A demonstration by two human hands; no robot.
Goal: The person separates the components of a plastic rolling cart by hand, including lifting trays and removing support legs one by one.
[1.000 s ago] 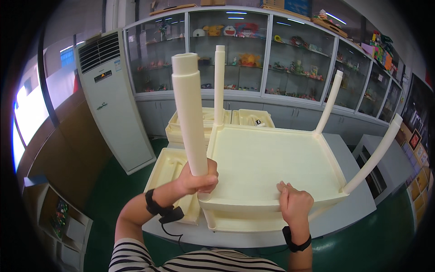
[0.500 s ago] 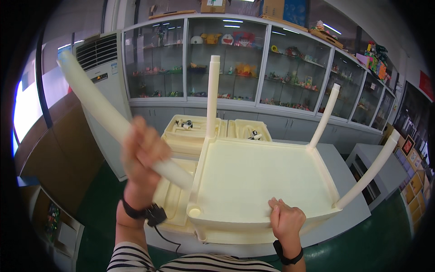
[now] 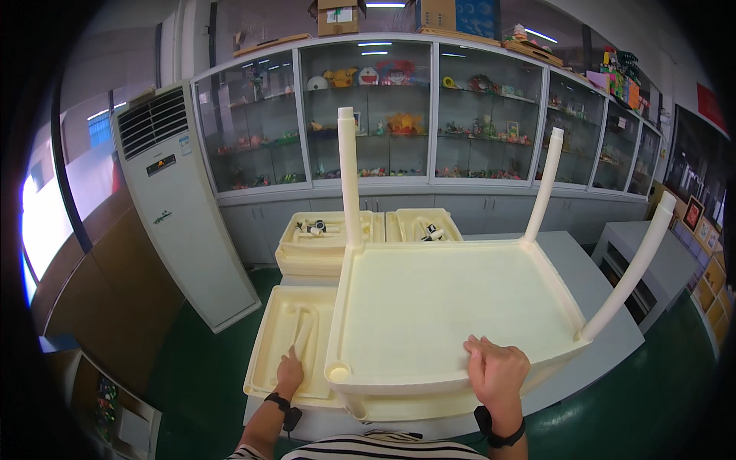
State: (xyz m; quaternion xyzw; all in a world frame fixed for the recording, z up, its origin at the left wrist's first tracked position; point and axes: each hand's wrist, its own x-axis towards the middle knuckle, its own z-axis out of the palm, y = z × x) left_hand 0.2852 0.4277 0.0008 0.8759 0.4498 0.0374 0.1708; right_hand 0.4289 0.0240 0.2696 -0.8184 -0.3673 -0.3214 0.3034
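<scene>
Grey bench (image 3: 575, 268): under both hands' work, reaching past the right hand on its far right.
Cream rectangular shelf (image 3: 452, 307): ahead of the right hand and to the right of the left hand; three corners carry posts.
Cream tray (image 3: 274, 337): around the left hand, on the bench.
Stacked cream trays (image 3: 310, 264): beyond the left hand, holding dark-and-white fittings (image 3: 317, 228) too small to identify.
Cream posts, three: left rear (image 3: 347, 176), upright, ahead of the left hand; right rear (image 3: 544, 188) and right front (image 3: 632, 268), both beyond the right hand to its right.
Cream bent tube (image 3: 304, 333): lying in the tray, directly ahead of the left hand, near end at its fingers.
Round corner socket (image 3: 337, 372): right of the left hand, without a post.
Obscured: tube's near end, behind the fingers; right palm, turned from view.
Left hand (image 3: 290, 373): fingers extended to the tube, apparently touching; whether they grip it cannot be told.
Right hand (image 3: 497, 372): fingers curled together, resting on the shelf's front rim.
</scene>
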